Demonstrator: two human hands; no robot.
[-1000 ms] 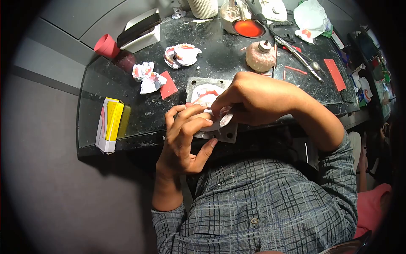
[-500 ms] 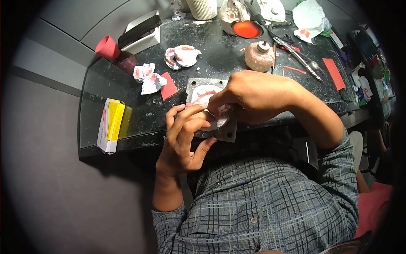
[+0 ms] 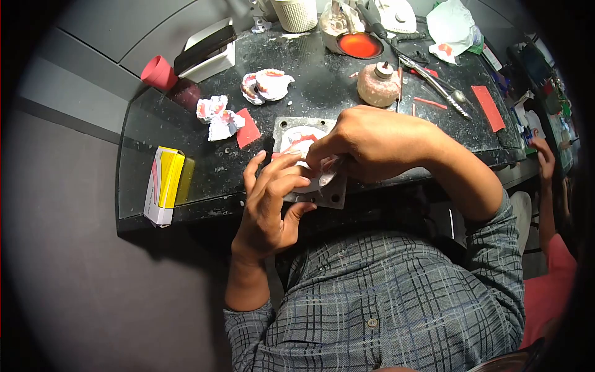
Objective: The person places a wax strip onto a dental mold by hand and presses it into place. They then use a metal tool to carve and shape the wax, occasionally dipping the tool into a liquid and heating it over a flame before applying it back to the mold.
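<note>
Closely bunched, the fingers [image 3: 319, 152] of the right hand [image 3: 372, 144] are clenched on a thin metal tool [image 3: 326, 180], its silvery end poking out under the knuckles at the plaster model [image 3: 297, 139]. The fingers [image 3: 286, 168] of the left hand [image 3: 273, 208] curl with their tips pressed on the model's near side, the thumb hanging free below. Whether they grip or only brace it I cannot tell.

The model, white with a pink gum-like ridge, sits on a metal plate [image 3: 335, 199] at the near edge of the bench [image 3: 186, 155], mostly hidden by both hands. It looks light but stiff and brittle, and the pink part is probably soft enough to dent. My judgement is that it is best held low on its plaster sides, not by the ridge.

Outward from it:
- At ten o'clock lies a red sheet [image 3: 248, 131], with broken white casts [image 3: 217, 118] just past it.
- At one o'clock stands a small round burner [image 3: 378, 85].
- At twelve, well apart, a bowl of red wax [image 3: 359, 44].
- At eight, a yellow box [image 3: 162, 185] lies on the glass.

At three o'clock, another person's hand [image 3: 545, 158] is raised beyond the bench.
</note>
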